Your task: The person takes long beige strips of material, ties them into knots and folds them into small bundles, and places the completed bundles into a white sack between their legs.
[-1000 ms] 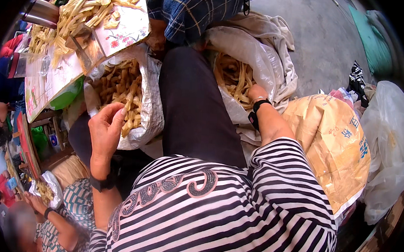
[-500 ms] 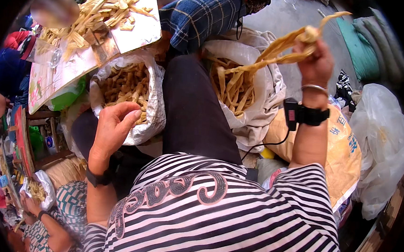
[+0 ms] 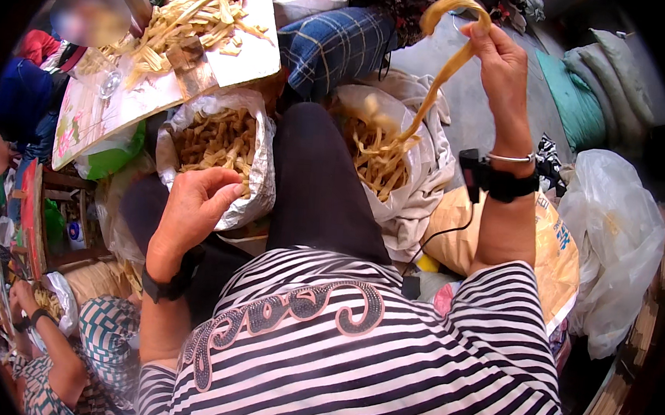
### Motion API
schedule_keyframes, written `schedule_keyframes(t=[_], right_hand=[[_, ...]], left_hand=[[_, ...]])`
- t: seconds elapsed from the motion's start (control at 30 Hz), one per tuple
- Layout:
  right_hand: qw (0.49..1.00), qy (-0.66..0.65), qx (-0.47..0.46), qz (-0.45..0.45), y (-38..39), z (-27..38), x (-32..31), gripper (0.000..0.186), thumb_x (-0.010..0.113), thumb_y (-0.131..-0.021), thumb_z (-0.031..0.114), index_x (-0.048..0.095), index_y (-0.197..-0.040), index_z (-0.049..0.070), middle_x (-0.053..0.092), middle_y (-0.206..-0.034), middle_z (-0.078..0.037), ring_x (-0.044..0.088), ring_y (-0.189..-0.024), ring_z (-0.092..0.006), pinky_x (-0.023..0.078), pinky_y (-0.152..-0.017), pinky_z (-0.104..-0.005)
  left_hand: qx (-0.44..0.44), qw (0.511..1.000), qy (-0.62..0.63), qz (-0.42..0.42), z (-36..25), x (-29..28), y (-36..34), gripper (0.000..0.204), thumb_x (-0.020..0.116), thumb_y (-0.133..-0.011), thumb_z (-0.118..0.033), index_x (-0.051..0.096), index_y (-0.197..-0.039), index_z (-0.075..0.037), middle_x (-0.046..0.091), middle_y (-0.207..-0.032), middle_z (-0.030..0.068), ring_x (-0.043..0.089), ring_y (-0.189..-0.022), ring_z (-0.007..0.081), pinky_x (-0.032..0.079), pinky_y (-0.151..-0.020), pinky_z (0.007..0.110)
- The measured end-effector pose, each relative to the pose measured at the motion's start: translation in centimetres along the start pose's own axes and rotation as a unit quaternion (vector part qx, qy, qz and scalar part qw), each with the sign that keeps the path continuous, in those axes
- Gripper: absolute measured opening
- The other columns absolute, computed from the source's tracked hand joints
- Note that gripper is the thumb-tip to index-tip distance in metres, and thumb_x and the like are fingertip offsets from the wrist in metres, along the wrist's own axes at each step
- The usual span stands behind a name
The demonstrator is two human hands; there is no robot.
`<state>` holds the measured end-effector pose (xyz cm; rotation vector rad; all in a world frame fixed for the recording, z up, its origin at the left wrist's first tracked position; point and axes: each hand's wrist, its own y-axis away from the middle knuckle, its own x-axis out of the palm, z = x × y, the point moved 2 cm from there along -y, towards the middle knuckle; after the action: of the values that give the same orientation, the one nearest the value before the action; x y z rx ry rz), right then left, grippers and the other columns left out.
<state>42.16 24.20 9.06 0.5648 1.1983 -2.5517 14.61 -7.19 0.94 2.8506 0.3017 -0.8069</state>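
While its fingers (image 3: 489, 43) pinch a long pale yellow strip (image 3: 444, 69) in the upper right of the frame, the right hand (image 3: 501, 61) is raised high, and the strip loops over and trails down into the white sack (image 3: 427, 175) of similar strips at centre. Lower left of centre, the left hand (image 3: 193, 213) is loosely curled with fingers half open, holding nothing, touching the rim of a second white sack (image 3: 261, 179). Above it, upper left, a board (image 3: 235, 54) carries more cut strips
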Motion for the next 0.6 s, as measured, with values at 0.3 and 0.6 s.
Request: schedule_keyframes(t=[0.3,0.6], right_hand=[[0.879,-0.344,-0.057,0.325,5.3,16.1,14.7,0.019,0.05,-0.092,0.015,0.061,-0.087,0.001,0.051,-0.064,0.001,0.05,-0.059,-0.0086,0.041,-0.053,-0.0237],[0.88,-0.16,-0.062,0.444,10.3,13.6,18.7,0.015,0.06,-0.082,0.017,0.058,-0.079,0.003,0.055,-0.065,-0.018,0.055,-0.059,-0.0343,0.043,-0.053,-0.0381]], left_hand=[[0.163,0.923,0.333,-0.102,-3.8,-0.6,-0.4,0.052,0.046,-0.094,-0.036,0.04,-0.131,0.001,0.052,-0.122,0.0109,0.051,-0.106,0.0152,0.041,-0.09,0.028],[0.227,0.696,0.622,-0.277,-5.6,-5.9,3.4,0.035,0.032,-0.099,-0.038,0.041,-0.075,-0.013,0.025,-0.052,-0.0069,0.027,-0.044,0.0063,0.033,-0.053,0.025]])
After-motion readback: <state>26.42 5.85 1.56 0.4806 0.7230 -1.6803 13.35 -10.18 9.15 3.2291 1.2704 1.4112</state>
